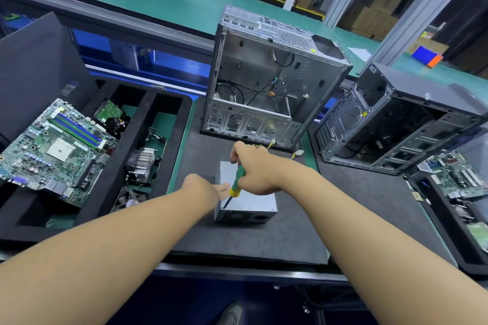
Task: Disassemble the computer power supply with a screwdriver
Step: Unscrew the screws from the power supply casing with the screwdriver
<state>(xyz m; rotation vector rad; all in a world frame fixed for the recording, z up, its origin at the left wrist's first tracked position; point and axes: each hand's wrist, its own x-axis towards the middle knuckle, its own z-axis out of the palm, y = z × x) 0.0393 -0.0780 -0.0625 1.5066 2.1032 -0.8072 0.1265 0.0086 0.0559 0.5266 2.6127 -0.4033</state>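
Gripping screwdriver, right hand (tip contact unclear).

Before me, a dark grey mat bears a grey metal power supply box; an open silver computer case stands at twelve o'clock.

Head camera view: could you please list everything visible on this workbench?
power supply: one, grey, mid-mat
screwdriver: one, green-yellow handle, tip at the power supply's near top edge
silver case: one, open, behind the power supply
dark case: one, open, right of the silver case
left motherboard: one, green, on the foam tray
right motherboard: one, green, far right
heatsink: one, silver, in the foam tray
foam tray: one, black, left
mat: one, black, centre
left hand: rests against the power supply
right hand: grips the screwdriver
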